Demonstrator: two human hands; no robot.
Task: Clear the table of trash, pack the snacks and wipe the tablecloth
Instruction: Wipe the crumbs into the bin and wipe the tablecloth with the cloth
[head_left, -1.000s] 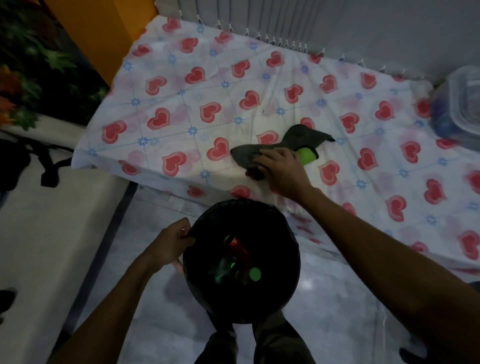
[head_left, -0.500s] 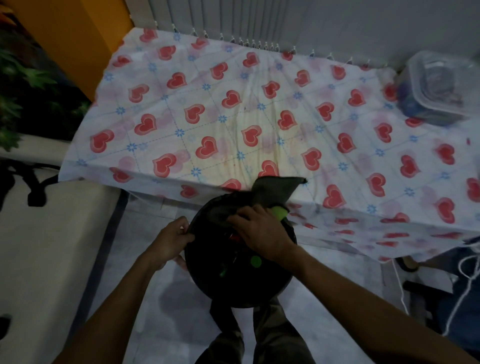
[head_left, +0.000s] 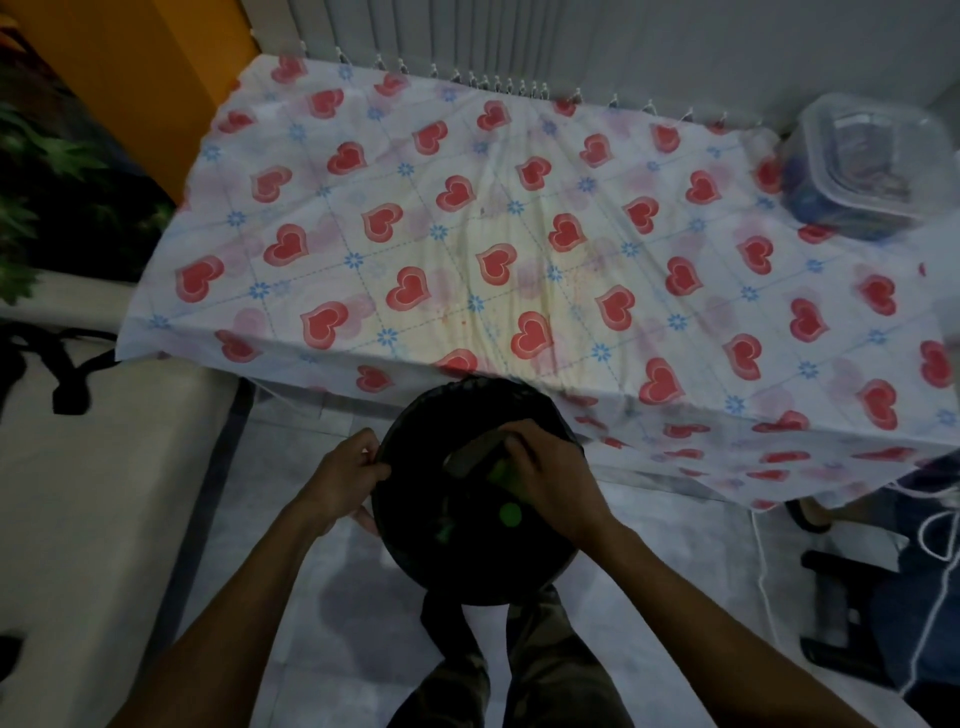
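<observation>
A black round trash bin (head_left: 415, 561) hangs below the table's near edge, over the floor. My left hand (head_left: 345, 480) grips its left rim. My right hand (head_left: 550, 475) is over the bin's mouth, closed on a dark grey cloth (head_left: 470, 453) with a green patch (head_left: 500, 473). Inside the bin a green cap (head_left: 510, 514) and other dim trash show. The heart-print tablecloth (head_left: 519, 234) is bare except for a faint yellowish stain at its middle. A clear lidded snack box (head_left: 867, 166) stands at the far right corner.
An orange wall panel (head_left: 140, 78) and plants (head_left: 47, 171) are at the left, a pale low ledge (head_left: 93, 493) beside me. Black furniture and white cords (head_left: 935, 535) sit at the right. My legs are under the bin.
My right hand dragged the grey cloth off the tablecloth's near edge and down over the bin. The left hand kept hold of the rim. The view shifted toward the right.
</observation>
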